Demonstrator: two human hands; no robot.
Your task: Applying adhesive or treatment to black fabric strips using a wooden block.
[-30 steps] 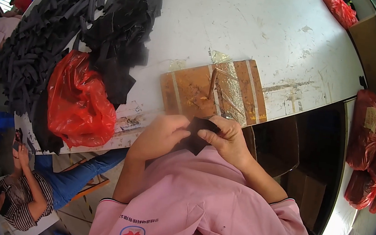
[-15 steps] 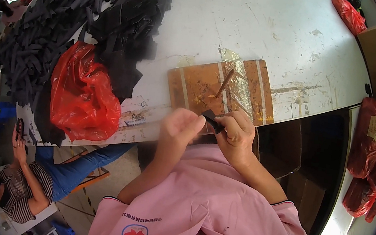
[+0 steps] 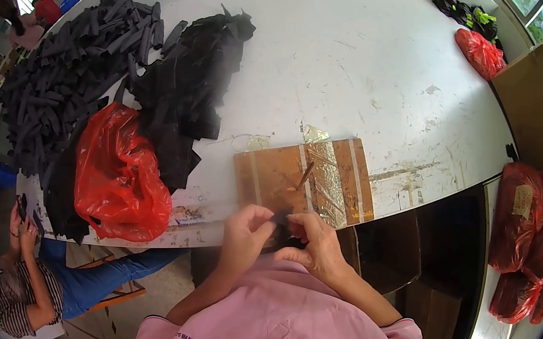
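A small piece of black fabric (image 3: 282, 222) is held between my hands, close to the table's front edge. My left hand (image 3: 245, 236) pinches its left side with thumb and fingertips. On the other side, my right hand (image 3: 318, 246) grips it with the fingers curled, the thumb lower down. Part of the piece is hidden by my fingers. Just beyond them lies a brown wooden board (image 3: 262, 174) with strips of clear tape across it. From the board a thin brown stick (image 3: 306, 174) rises at a tilt.
To the left lie a heap of dark grey rolled strips (image 3: 56, 86), a pile of flat black pieces (image 3: 190, 83) and a red plastic bag (image 3: 120, 180). Red bags (image 3: 519, 216) and a cardboard box (image 3: 540, 105) stand right. A seated person (image 3: 29, 288) is at lower left.
My left hand has come from beside the black fabric to pinching it. My right hand's grip has opened wider around the piece. The whole scene sits lower in the picture.
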